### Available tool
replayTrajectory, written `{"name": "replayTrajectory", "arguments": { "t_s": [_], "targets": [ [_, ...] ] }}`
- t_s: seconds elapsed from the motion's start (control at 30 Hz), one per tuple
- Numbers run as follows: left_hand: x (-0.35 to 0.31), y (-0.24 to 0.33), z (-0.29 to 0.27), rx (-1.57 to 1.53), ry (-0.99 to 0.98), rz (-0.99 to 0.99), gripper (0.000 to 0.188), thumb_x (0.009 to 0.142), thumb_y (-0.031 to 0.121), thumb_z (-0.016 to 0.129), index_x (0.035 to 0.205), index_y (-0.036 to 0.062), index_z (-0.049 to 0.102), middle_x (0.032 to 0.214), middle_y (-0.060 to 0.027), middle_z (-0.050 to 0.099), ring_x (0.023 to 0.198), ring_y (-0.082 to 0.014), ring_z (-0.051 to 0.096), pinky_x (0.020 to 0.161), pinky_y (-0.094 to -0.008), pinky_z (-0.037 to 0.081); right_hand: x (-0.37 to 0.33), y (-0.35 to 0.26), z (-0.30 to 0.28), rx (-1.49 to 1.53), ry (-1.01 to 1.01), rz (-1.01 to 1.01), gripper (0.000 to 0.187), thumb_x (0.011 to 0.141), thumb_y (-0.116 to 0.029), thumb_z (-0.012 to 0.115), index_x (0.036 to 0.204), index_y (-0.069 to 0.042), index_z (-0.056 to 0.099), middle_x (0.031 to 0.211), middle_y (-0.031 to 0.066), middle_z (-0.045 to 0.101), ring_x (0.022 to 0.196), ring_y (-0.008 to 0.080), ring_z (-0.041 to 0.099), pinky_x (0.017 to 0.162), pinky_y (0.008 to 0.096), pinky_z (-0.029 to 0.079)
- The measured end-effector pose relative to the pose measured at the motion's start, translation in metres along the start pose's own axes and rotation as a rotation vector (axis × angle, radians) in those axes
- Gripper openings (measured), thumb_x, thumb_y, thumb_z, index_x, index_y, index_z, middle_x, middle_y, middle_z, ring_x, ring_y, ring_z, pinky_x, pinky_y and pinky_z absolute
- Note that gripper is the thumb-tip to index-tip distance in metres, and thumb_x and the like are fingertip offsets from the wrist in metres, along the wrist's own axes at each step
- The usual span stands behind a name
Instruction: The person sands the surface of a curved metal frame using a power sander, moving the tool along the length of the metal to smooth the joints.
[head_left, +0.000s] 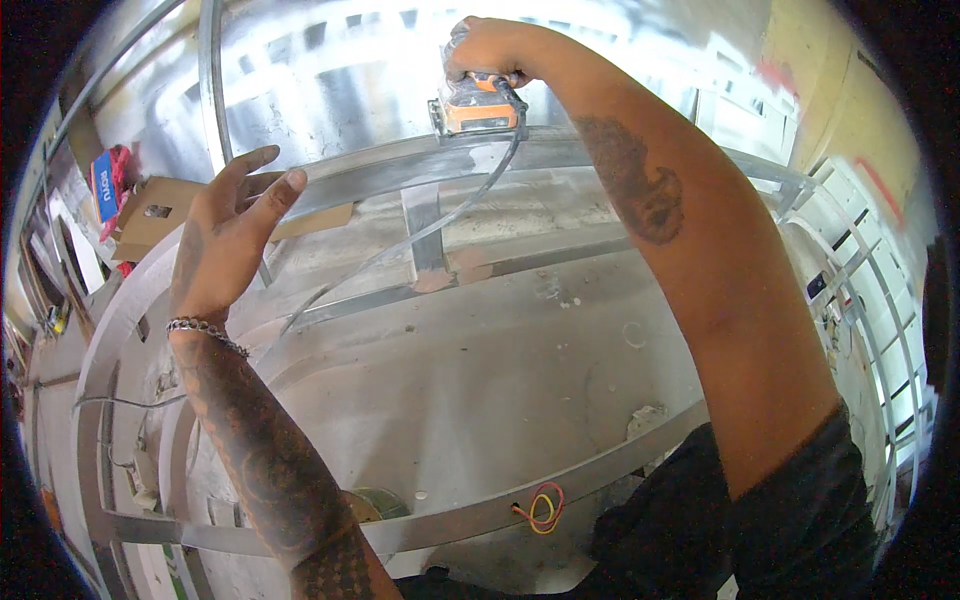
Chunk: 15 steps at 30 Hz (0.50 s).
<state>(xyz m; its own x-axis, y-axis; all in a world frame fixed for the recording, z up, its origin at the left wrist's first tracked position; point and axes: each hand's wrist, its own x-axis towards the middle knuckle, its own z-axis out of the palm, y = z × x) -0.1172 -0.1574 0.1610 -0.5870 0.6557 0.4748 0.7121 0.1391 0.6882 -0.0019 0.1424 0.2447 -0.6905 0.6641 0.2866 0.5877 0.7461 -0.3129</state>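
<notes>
My right hand [492, 48] is closed round the top of an orange and grey electric sander [480, 115], out at arm's length. The sander rests on the far curved bar [385, 162] of a grey metal frame. From it a cord [420, 234] loops down to the left across the frame. To the left, my left hand [228, 222] is raised with its fingers apart and holds nothing. It is nearest the left end of that bar and an upright metal post [211, 85]; whether it touches either, I cannot tell.
The frame's near curved bar [440, 523] crosses in front of me, with red and yellow wires [541, 508] coming out of it. An open cardboard box [152, 215] lies at the left beside a blue and red package [106, 190]. White slatted panels [880, 270] stand at the right.
</notes>
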Motion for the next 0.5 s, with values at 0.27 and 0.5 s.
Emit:
{"name": "replayTrajectory", "arguments": {
  "t_s": [0.27, 0.5],
  "targets": [
    [-0.002, 0.001, 0.002, -0.036, -0.038, -0.035, 0.064, 0.093, 0.045, 0.069, 0.138, 0.0025, 0.056, 0.127, -0.0213, 0.065, 0.122, -0.0278, 0.060, 0.107, -0.0392, 0.042, 0.011, 0.026, -0.002, -0.072, -0.005, -0.104, 0.067, 0.071, -0.031, 0.073, 0.131, -0.005, 0.058, 0.127, 0.0135, 0.057, 0.079, 0.0272, 0.065, 0.056, 0.0416, 0.053],
    [0.000, 0.001, 0.004, -0.018, -0.045, -0.016, 0.060, 0.093, 0.041, 0.069, 0.138, 0.0021, 0.057, 0.124, -0.0205, 0.067, 0.118, -0.0274, 0.062, 0.104, -0.0378, 0.045, 0.010, 0.034, -0.011, 0.033, -0.030, 0.006, 0.067, 0.070, -0.030, 0.073, 0.130, -0.005, 0.059, 0.125, 0.0113, 0.058, 0.079, 0.0270, 0.063, 0.057, 0.0427, 0.052]
  ]
}}
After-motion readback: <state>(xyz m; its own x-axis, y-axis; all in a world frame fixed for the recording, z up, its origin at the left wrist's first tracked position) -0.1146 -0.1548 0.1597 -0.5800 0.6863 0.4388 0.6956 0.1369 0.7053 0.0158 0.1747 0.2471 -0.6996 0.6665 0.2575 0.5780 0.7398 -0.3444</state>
